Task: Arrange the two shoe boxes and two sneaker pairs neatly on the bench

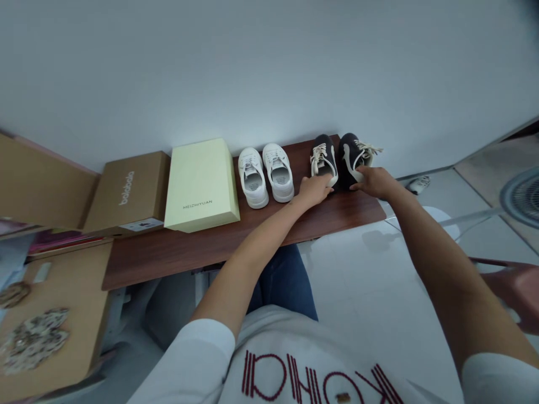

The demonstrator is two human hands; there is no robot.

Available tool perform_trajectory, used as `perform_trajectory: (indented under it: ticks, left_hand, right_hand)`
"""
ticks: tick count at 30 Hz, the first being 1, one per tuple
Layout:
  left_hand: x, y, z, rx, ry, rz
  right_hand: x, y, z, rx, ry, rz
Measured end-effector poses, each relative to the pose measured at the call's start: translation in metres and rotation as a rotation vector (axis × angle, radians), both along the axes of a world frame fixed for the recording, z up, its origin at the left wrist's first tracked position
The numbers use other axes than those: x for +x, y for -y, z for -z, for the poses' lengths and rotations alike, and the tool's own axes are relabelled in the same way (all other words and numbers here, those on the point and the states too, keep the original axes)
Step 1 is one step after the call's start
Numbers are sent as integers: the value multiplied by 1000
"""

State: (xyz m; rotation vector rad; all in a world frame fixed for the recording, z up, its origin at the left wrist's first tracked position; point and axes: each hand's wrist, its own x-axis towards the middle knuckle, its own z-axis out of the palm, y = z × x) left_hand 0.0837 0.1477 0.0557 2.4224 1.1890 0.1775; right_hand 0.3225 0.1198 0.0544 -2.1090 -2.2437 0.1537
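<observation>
A pair of dark sneakers with white stripes and laces stands at the right end of a dark wooden table [210, 247], toes toward the wall. My left hand [315, 189] rests on the heel of the left dark sneaker [323, 158], fingers curled over it. The heel of the right dark sneaker [351, 151] is gripped by my right hand [376, 180]. Both shoes sit flat on the table.
A pair of white sneakers [265, 174] stands left of the dark pair. Further left lie a pale yellow shoebox [201, 184] and a brown shoebox [128, 191]. Cardboard [54, 314] sits at lower left, a red chair [514, 286] and a fan [522, 196] at right.
</observation>
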Motion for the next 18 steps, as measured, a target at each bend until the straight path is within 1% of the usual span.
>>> perform_trajectory:
  ticks: [2, 4, 7, 10, 14, 18]
  left_hand:
    - [1, 5, -7, 52, -87, 22]
    - [3, 10, -12, 81, -131, 26]
    - [5, 12, -15, 70, -159, -2]
    - [7, 8, -18, 32, -159, -31]
    - [7, 1, -22, 23, -147, -49]
    - [8, -4, -21, 16, -153, -64]
  right_hand:
    - [-6, -1, -4, -34, 78, 4]
    - [-12, -3, -8, -60, 129, 11]
    - [-21, -9, -15, -97, 166, -2]
    - [-29, -17, -20, -142, 197, -10]
    - [-40, -25, -22, -179, 218, -28]
    - [-45, -30, -22, -194, 246, -41]
